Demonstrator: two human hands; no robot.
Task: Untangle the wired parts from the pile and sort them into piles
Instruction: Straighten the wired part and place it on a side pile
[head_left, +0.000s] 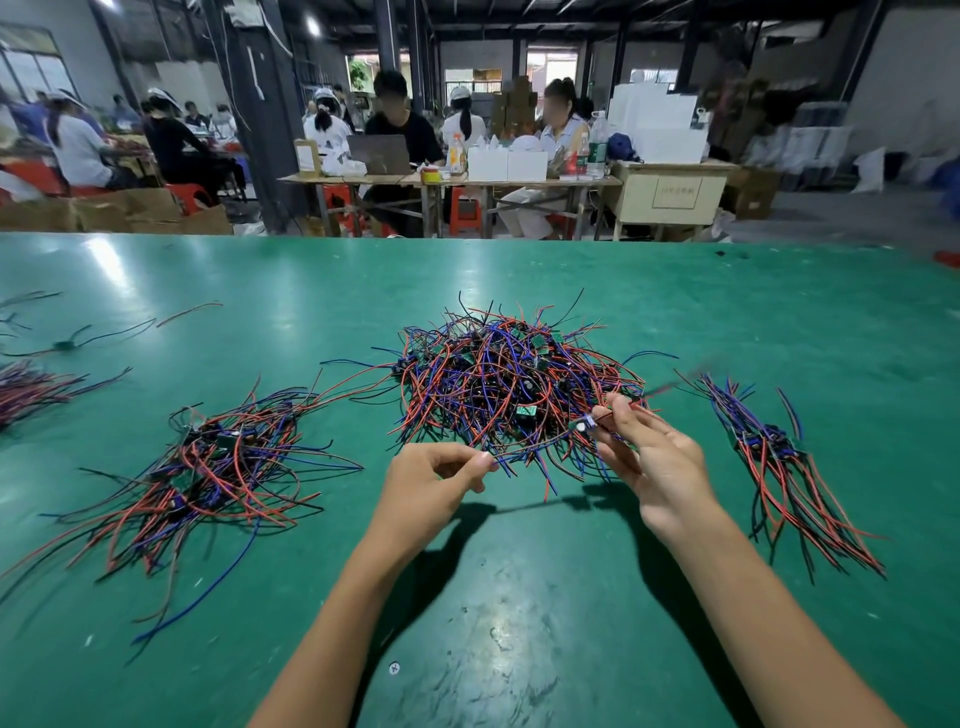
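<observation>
Front of central tangle (511, 387): left hand (434, 480) pinches wire end, right hand (652, 460) pinches wired part (584, 427), stretching wires apart, likely to free it; sorted piles flank left (218, 462), right (774, 457).

Overhead lamps glare pale on the green worktop (208, 270); the forearms cast dark shadows, edges bow with wide-angle distortion, and the background blurs softly.

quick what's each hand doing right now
Left hand: pinching a wire end.
Right hand: pinching a small wired part at the edge of the pile.
</observation>
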